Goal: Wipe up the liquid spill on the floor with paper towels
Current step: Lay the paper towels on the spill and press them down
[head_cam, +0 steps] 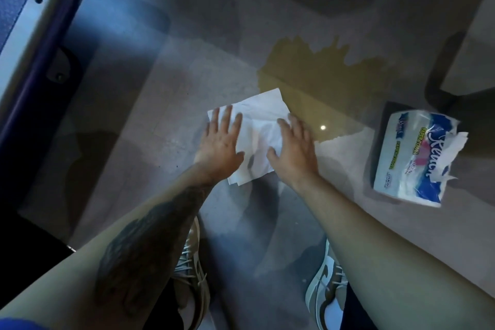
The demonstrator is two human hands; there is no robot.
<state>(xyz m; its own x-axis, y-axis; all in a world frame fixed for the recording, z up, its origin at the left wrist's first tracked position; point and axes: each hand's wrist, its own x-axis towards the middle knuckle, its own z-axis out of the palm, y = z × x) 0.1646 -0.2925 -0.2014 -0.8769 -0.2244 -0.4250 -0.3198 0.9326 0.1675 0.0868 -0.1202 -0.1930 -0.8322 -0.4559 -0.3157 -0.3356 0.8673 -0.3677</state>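
A yellowish liquid spill [321, 83] spreads over the grey floor in the upper middle of the view. White paper towels [257, 120] lie flat on the floor at the spill's near-left edge. My left hand [219, 142] presses on the towels' left side with straight, spread fingers. My right hand [294, 147] presses on their right side, fingers straight, close to the wet patch. Both arms reach forward and down from the bottom of the frame.
A torn-open pack of paper towels [417, 158] lies on the floor at the right. A dark chair leg [442, 75] curves down at upper right. A blue and grey machine [40, 35] fills the left edge. My shoes [192, 276] stand below the towels.
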